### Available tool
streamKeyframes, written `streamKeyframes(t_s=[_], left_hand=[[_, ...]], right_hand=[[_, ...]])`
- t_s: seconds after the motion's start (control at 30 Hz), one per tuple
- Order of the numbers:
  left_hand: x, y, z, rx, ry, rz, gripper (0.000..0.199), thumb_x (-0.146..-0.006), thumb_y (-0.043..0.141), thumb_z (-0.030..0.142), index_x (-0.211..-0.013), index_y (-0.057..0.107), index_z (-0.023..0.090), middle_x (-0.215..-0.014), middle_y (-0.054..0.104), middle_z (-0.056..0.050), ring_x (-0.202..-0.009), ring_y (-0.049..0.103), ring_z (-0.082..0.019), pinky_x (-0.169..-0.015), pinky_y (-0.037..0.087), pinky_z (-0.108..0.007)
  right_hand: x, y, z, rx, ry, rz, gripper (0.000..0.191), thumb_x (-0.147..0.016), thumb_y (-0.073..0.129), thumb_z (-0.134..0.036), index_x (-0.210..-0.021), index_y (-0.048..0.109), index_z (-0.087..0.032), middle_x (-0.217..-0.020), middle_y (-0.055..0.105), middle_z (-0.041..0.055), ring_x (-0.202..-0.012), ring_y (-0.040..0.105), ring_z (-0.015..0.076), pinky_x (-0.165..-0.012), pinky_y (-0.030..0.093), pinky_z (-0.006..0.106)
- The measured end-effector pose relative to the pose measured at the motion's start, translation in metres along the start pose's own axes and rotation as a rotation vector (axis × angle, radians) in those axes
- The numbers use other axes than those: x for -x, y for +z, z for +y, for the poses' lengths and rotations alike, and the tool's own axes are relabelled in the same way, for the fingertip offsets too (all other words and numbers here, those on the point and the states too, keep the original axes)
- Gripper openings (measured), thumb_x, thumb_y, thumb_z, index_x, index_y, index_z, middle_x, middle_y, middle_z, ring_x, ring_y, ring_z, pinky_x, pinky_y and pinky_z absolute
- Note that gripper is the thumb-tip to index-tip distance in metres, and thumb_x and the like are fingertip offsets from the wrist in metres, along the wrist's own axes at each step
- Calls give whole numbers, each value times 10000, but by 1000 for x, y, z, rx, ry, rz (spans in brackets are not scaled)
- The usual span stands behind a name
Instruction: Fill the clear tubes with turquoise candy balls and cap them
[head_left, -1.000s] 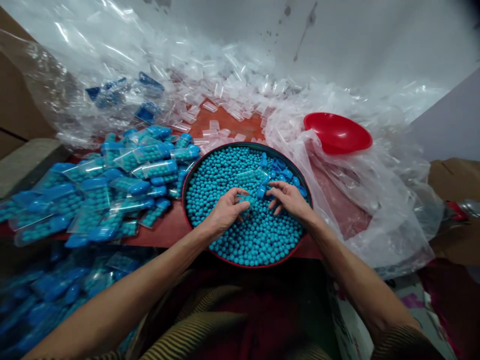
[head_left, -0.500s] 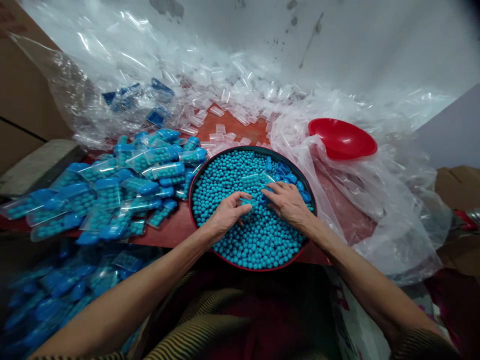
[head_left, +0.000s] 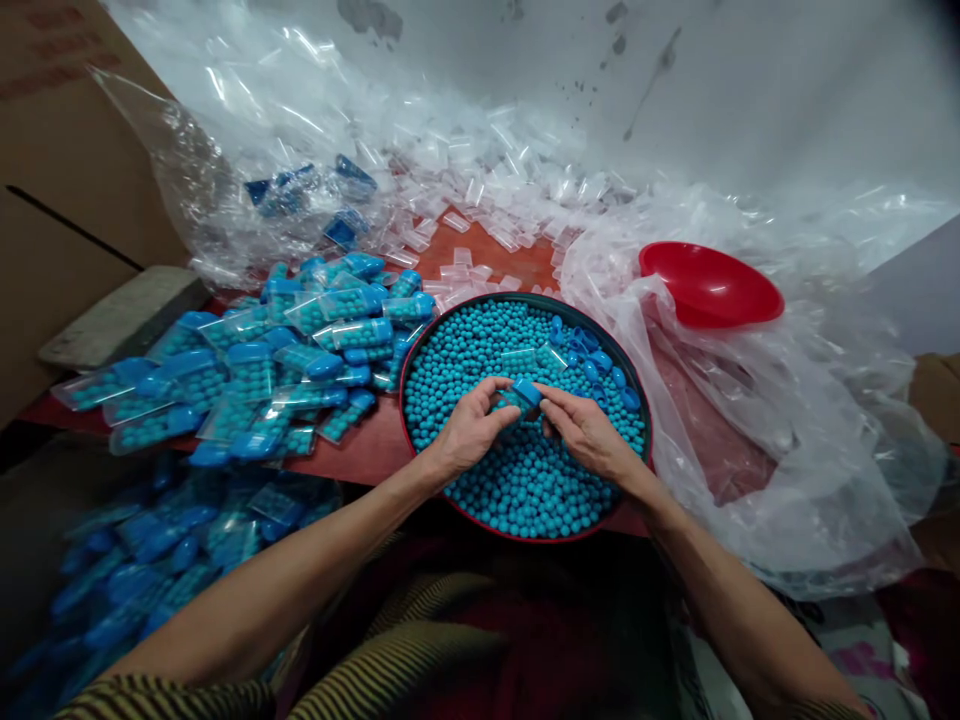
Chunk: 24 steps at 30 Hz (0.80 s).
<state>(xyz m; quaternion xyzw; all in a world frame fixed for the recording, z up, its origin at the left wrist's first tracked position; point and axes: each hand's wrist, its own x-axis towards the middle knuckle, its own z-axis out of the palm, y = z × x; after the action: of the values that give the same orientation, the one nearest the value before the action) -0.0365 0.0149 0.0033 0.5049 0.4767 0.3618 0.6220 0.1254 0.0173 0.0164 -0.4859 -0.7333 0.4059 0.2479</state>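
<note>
A round dark tray with a red rim (head_left: 406,420) is full of small turquoise balls (head_left: 517,505). Above it, my left hand (head_left: 474,428) grips a small clear plastic container whose body is mostly hidden by the fingers. A blue cap (head_left: 527,393) sits at the container's upper end. My right hand (head_left: 585,430) is closed, with its fingertips pinched at the right side of that cap. Several loose blue caps (head_left: 592,362) lie on the balls at the tray's right back. Clear empty containers (head_left: 519,358) rest on the balls just beyond my hands.
Filled, capped containers (head_left: 300,350) are heaped left of the tray, with more in a pile (head_left: 150,570) below the table edge. Clear empties (head_left: 480,190) lie scattered behind. A red bowl (head_left: 712,285) rests on plastic sheeting (head_left: 825,480) at right. A cardboard box (head_left: 67,180) stands left.
My right hand has moved from the loose caps toward my left hand, and a blue cap now shows between them at the container's end. The whole view has shifted slightly.
</note>
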Motion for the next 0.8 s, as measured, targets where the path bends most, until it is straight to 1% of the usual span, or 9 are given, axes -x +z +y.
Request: streamKeyframes(t_s=[0.07,0.13,0.23,0.33,0.43,0.53,0.6,0.7,0.8], left_hand=[[2,1,1,22,11,-20,409,-728,541,301,-1101,418,189,-730,463,21,-570,452,-88,-417,392,-170],[4,2,2,34,13,-19,473,-734,535,292,-1169,376,198,-731,459,23,-549,448,-82,-419,394,-175],[6,2,2,3,29,-12,487,-752,515,282,-1212,373,207,-681,425,34,-508,424,-74,-413,378,-180],[7,3,2,-20,45,17,389,-757,511,282,-1135,455,210,-688,430,31,-501,405,-62,-416,362,-172],[7,5,4,-18,9,71,300,-746,521,276,-1031,483,192,-683,444,34,-481,382,-48,-396,332,-153],[7,5,4,-24,-10,99,275,-746,523,287,-1002,478,196,-699,462,35,-460,387,-41,-377,323,-146],[6,4,4,2,-8,69,299,-750,522,314,-1023,458,208,-708,470,36,-454,411,-44,-372,336,-149],[6,2,4,65,-13,-28,344,-755,519,347,-1055,412,217,-671,462,44,-466,453,-63,-387,370,-160],[6,2,6,54,-10,-68,331,-759,515,337,-1043,394,216,-693,489,38,-480,454,-66,-391,355,-158]], right_hand=[[2,-1,1,-46,46,13,348,-871,351,-302,-1155,533,-219,-560,523,-36,-491,483,111,-500,410,214],[2,-3,1,-66,42,54,323,-856,389,-299,-1111,570,-218,-609,556,-29,-547,511,116,-546,427,219],[4,-3,0,-34,-16,60,294,-847,409,-286,-1049,611,-218,-732,615,-13,-681,558,144,-654,448,248],[4,0,1,20,-86,43,287,-847,407,-281,-1027,622,-218,-745,626,-8,-697,567,156,-664,451,258],[3,4,3,23,-132,22,285,-850,401,-264,-1034,613,-217,-742,621,-1,-716,571,156,-688,454,265],[3,2,5,-24,-146,9,285,-840,418,-246,-1067,589,-217,-839,619,13,-810,564,154,-779,441,288],[3,-4,7,-79,-145,-12,290,-815,458,-242,-1076,579,-206,-915,602,24,-859,546,148,-825,425,299],[0,-15,8,-257,-35,5,301,-767,526,-260,-1052,573,-178,-898,579,22,-715,545,113,-720,463,274],[-6,-15,8,-451,123,149,353,-722,584,-314,-1032,548,-148,-799,576,8,-554,518,90,-567,475,248]])
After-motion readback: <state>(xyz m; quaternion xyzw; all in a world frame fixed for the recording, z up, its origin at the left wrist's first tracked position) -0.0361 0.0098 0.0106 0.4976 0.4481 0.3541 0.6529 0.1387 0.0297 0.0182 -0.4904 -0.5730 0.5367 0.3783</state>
